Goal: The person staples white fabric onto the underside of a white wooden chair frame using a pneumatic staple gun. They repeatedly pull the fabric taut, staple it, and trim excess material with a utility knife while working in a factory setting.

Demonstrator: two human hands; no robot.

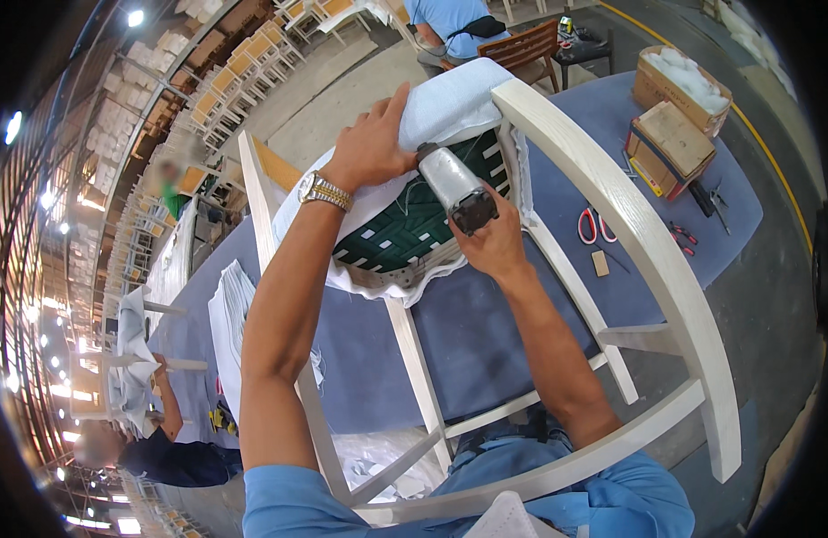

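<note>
A chair with a pale wooden frame (625, 211) lies tipped over on the table, its seat underside facing me. Light blue-white fabric (454, 97) wraps the seat edge, and dark green webbing (387, 240) shows inside the seat frame. My left hand (371, 148) grips the fabric over the seat edge, thumb beside the nose of a staple gun (450, 182). That silver and black staple gun is held in my right hand (495, 238), its nose against the inner seat edge. My right fingers are partly hidden behind the gun.
The blue-covered table (728, 202) carries red-handled scissors (597, 226), a small wooden block (600, 263), pliers (683, 238) and cardboard boxes (674, 148). Folded fabric (230, 309) lies at left. A co-worker (176, 457) handles another chair at lower left; another person (450, 27) sits beyond the table.
</note>
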